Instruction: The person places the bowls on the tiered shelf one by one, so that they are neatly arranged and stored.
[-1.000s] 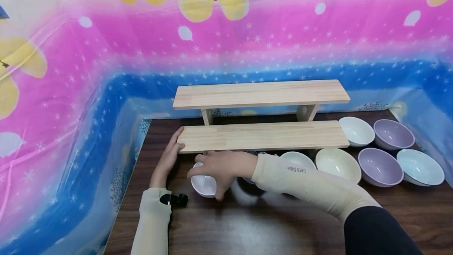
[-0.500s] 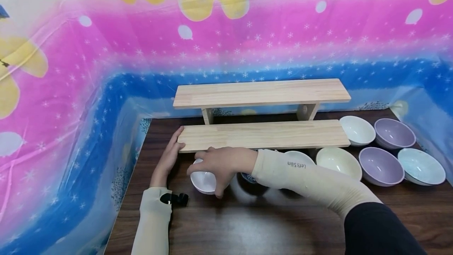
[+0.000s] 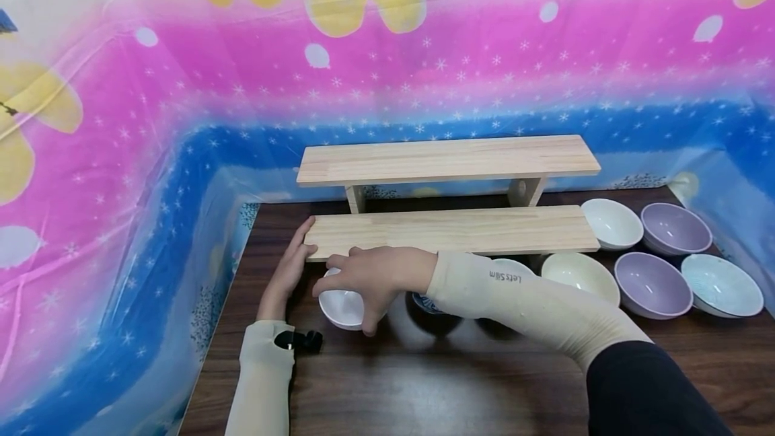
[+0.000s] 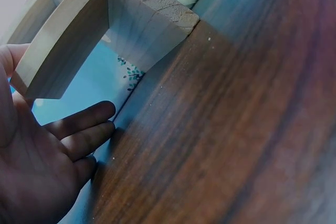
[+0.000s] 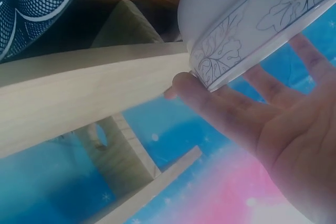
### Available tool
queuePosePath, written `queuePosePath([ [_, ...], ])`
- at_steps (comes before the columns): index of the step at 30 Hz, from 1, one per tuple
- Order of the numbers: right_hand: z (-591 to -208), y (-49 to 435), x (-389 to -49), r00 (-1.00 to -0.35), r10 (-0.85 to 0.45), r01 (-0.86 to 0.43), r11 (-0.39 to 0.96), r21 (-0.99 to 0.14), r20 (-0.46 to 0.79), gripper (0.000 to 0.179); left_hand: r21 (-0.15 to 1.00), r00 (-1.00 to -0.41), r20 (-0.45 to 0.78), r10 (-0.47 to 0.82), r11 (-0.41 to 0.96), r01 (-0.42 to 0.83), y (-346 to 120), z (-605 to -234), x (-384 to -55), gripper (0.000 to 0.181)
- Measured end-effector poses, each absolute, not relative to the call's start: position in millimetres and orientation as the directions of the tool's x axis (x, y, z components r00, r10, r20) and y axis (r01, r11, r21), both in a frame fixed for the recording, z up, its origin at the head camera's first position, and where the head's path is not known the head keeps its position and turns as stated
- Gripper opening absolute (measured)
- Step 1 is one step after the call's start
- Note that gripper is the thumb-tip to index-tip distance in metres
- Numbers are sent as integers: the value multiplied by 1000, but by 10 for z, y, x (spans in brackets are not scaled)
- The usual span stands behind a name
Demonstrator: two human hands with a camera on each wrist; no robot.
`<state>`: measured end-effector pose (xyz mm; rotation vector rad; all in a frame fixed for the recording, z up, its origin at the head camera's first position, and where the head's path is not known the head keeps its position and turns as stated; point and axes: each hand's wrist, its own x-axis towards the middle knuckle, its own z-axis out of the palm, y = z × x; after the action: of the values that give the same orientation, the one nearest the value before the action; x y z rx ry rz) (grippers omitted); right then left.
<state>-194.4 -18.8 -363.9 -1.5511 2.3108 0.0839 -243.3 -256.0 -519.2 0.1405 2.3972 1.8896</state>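
Note:
In the head view my left hand (image 3: 289, 268) holds the left end of the lower board of a two-tier wooden shelf (image 3: 448, 231). The left wrist view shows that board end between thumb and index finger, the other fingers stretched out beneath. My right hand (image 3: 375, 278) grips a white bowl (image 3: 342, 308) by its rim, just in front of the board's left part. Grey leaf drawings run round the bowl's outside (image 5: 236, 35) in the right wrist view. A dark blue-and-white patterned bowl (image 3: 426, 303) sits to its right, mostly hidden by my right forearm.
Right of the shelf stand several bowls: a white one (image 3: 611, 224), a cream one (image 3: 578, 278), two purple ones (image 3: 652, 286) and a pale blue one (image 3: 722, 286). Another pale bowl (image 3: 513, 268) is partly behind the right sleeve. A printed cloth (image 3: 387, 79) hangs behind the table (image 3: 424, 382).
My right hand has shifted slightly left and away from me with the white bowl. The left hand has stayed at the board's end.

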Motion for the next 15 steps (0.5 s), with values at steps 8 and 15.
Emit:
queuePosePath([
  [8,-3623,-213,-1974,-348,-877,-904,407,-129,-330,98,975,-988,-57,141,222,-25,-2511,-4991,-2369,69],
  [15,-3593,-234,-1989,-361,-869,-899,421,-121,-337,98,976,-991,-33,129,220,-3,-2550,-5158,-2431,69],
])
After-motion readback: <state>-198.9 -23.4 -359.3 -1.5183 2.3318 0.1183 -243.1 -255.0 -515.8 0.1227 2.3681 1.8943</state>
